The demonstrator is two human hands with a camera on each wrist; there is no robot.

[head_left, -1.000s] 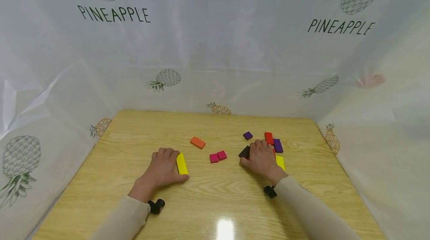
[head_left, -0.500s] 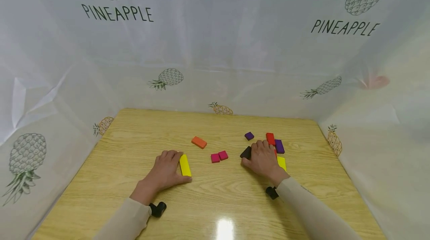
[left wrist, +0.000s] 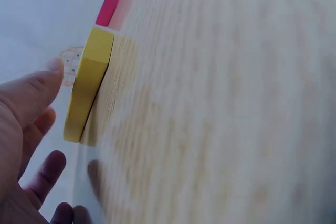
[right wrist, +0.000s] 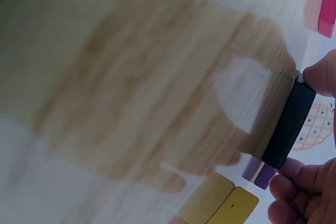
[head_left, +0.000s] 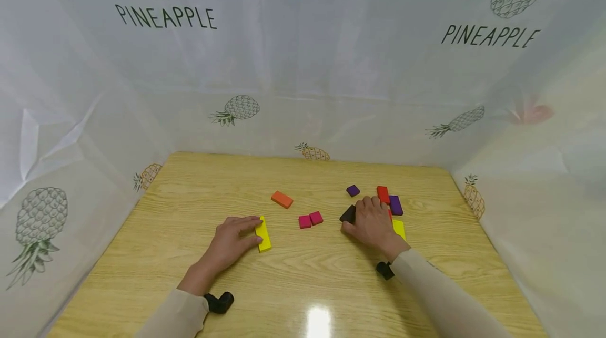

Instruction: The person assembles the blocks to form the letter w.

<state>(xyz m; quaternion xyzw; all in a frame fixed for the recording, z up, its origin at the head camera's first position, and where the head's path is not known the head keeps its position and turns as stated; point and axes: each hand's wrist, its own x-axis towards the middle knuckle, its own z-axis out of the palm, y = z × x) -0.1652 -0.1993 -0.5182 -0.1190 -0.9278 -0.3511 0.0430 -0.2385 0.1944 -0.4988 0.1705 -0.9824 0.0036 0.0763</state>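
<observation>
My left hand (head_left: pixel 231 241) is beside a long yellow block (head_left: pixel 263 234) lying flat on the table. Its fingers are loosely spread. In the left wrist view, a gap shows between the thumb (left wrist: pixel 44 85) and the yellow block (left wrist: pixel 89 85). On the right, my right hand (head_left: pixel 374 222) pinches a black block (head_left: pixel 349 214). In the right wrist view, the thumb is at one end of the black block (right wrist: pixel 290 124) and the fingers at its other end. Close by that hand lie red (head_left: pixel 383 194), purple (head_left: pixel 395 205) and yellow (head_left: pixel 399 228) blocks, with another red piece mostly hidden behind it.
Two small pink blocks (head_left: pixel 310 219) touch each other mid-table. An orange block (head_left: pixel 282 199) lies farther back on the left, and a small purple block (head_left: pixel 352 191) lies beyond the black one. White pineapple-printed sheeting (head_left: pixel 303 64) surrounds the wooden table (head_left: pixel 303 269).
The left hand spanned the yellow block's two ends earlier; now its thumb and fingers are closer together at the left side. That block has shifted slightly right. The right hand keeps its hold.
</observation>
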